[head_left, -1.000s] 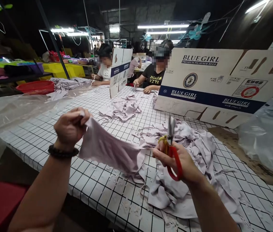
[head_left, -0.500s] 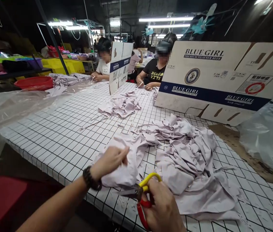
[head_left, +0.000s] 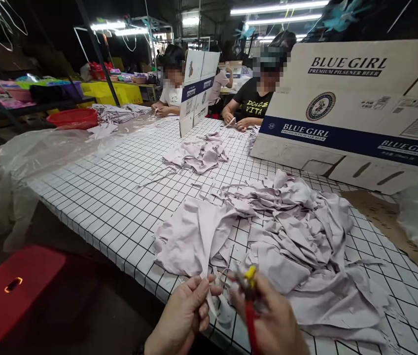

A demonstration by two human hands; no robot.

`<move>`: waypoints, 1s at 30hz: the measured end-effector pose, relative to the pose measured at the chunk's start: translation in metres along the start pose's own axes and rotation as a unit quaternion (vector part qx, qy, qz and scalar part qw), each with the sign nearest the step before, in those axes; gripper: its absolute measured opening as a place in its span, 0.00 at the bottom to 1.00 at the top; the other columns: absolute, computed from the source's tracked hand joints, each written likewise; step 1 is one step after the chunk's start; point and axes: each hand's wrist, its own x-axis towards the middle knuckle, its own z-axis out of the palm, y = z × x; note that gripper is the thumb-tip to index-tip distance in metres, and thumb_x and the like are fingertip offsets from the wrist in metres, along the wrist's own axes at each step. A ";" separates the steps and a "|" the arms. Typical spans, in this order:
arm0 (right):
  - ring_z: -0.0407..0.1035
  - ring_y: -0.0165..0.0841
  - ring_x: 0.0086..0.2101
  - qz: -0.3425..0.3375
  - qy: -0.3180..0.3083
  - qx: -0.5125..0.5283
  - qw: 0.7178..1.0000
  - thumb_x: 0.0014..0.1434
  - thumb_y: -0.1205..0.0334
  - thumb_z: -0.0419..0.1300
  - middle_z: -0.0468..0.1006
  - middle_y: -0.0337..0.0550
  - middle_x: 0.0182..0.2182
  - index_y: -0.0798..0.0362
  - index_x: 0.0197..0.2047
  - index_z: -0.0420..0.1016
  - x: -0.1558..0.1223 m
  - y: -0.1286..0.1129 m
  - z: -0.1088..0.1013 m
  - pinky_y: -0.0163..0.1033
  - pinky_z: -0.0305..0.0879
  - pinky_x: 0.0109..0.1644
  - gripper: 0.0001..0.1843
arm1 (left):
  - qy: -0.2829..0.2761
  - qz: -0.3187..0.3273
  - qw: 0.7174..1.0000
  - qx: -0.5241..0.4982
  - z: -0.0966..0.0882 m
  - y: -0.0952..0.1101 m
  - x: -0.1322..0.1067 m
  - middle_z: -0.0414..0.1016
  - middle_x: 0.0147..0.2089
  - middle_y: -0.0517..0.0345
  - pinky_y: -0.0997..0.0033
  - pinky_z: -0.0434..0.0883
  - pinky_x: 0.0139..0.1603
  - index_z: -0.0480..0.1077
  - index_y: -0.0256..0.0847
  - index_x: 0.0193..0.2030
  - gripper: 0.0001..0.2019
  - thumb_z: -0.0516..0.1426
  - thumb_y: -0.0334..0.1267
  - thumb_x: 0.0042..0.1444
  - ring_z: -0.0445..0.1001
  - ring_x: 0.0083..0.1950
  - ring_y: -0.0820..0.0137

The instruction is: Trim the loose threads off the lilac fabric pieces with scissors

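My left hand [head_left: 189, 308] is closed at the table's near edge, thumb and fingers pinching a narrow end of a pale lilac-grey fabric piece [head_left: 197, 231]. The rest of that piece lies spread on the table and is pulled into folds toward my fingers. Just to the right, my right hand [head_left: 273, 313] is wrapped round scissors [head_left: 250, 315] with red and yellow handles. Motion blurs the blades, which are close to the fabric end; whether they touch it I cannot tell. A large heap of similar fabric pieces [head_left: 297, 231] lies beyond my right hand.
The table has a white cloth with a black grid [head_left: 105, 197]. A cardboard sheet [head_left: 357, 108] stands at the right. A smaller fabric pile [head_left: 197, 154] lies farther back. Co-workers [head_left: 248, 103] sit across the table. A red stool [head_left: 17, 296] is at lower left.
My left hand has come down toward the near edge and now pinches the fabric end. My right hand has shifted right, with the scissors turned to point more upward. The view has swung left.
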 end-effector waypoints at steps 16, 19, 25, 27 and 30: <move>0.66 0.29 0.28 0.029 -0.107 0.282 0.953 0.51 0.61 0.68 0.74 0.37 0.29 0.50 0.32 0.66 0.074 -0.025 0.047 0.32 0.65 0.33 0.12 | 0.075 0.384 0.867 0.308 -0.015 0.042 -0.003 0.69 0.44 0.50 0.75 0.68 0.29 0.77 0.39 0.30 0.13 0.60 0.46 0.58 0.71 0.37 0.68; 0.67 0.30 0.29 0.041 -0.101 0.279 0.954 0.50 0.59 0.69 0.74 0.37 0.31 0.51 0.32 0.67 0.071 -0.024 0.047 0.32 0.64 0.32 0.14 | 0.018 0.362 0.886 0.291 -0.012 0.042 0.000 0.73 0.40 0.48 0.73 0.71 0.31 0.77 0.38 0.32 0.15 0.56 0.46 0.61 0.72 0.36 0.67; 0.64 0.30 0.29 0.080 -0.143 0.137 0.977 0.56 0.51 0.64 0.70 0.36 0.30 0.51 0.38 0.68 0.064 -0.016 0.014 0.35 0.61 0.32 0.14 | -0.070 0.315 0.919 0.225 -0.009 0.042 0.005 0.67 0.24 0.61 0.76 0.68 0.25 0.72 0.37 0.37 0.16 0.53 0.49 0.63 0.66 0.21 0.76; 0.63 0.32 0.29 0.069 -0.141 0.031 0.987 0.55 0.48 0.63 0.68 0.36 0.29 0.50 0.37 0.66 0.060 -0.017 -0.007 0.36 0.61 0.34 0.16 | -0.068 0.340 0.899 0.269 -0.010 0.043 0.006 0.69 0.30 0.59 0.75 0.69 0.29 0.71 0.38 0.36 0.15 0.52 0.47 0.65 0.69 0.25 0.76; 0.60 0.33 0.28 0.042 -0.163 -0.121 0.978 0.53 0.44 0.62 0.66 0.35 0.27 0.49 0.30 0.60 0.052 -0.024 -0.030 0.37 0.60 0.33 0.19 | -0.075 0.369 0.859 0.347 -0.011 0.045 0.007 0.69 0.33 0.58 0.75 0.69 0.34 0.71 0.39 0.37 0.13 0.50 0.42 0.67 0.70 0.31 0.74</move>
